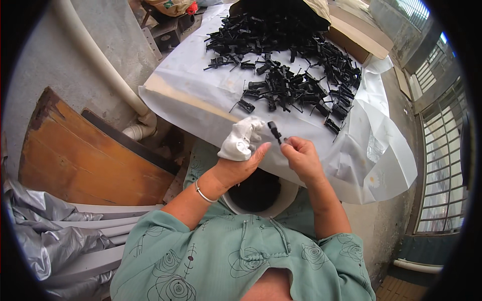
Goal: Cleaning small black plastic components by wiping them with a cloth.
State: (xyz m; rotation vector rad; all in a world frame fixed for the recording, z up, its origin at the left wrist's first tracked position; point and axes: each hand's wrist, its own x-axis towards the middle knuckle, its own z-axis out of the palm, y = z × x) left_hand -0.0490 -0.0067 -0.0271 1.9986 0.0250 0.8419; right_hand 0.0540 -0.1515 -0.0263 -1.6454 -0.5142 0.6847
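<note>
A white cloth glove covers the fingers of my left hand (242, 145), leaving the thumb bare. The thumb stands apart from the fingers, and I see nothing between them. My right hand (303, 156) pinches one end of a small black plastic part (274, 130), its thicker end pointing up and away from me beside the glove. Below my hands, between my legs, sits a white bucket (290, 201) with a dark mass inside. Ahead, a large heap of similar black parts (293, 83), many with thin stems, spreads over a table covered in white sheeting (196, 118).
Black parts spill from an open sack (319, 11) at the table's far side, beside a cardboard box (357, 37). To my left stand a worn wooden board (85, 155) and a wall pipe (103, 62). Silver sheeting (60, 241) lies lower left. Barred windows (442, 175) line the right.
</note>
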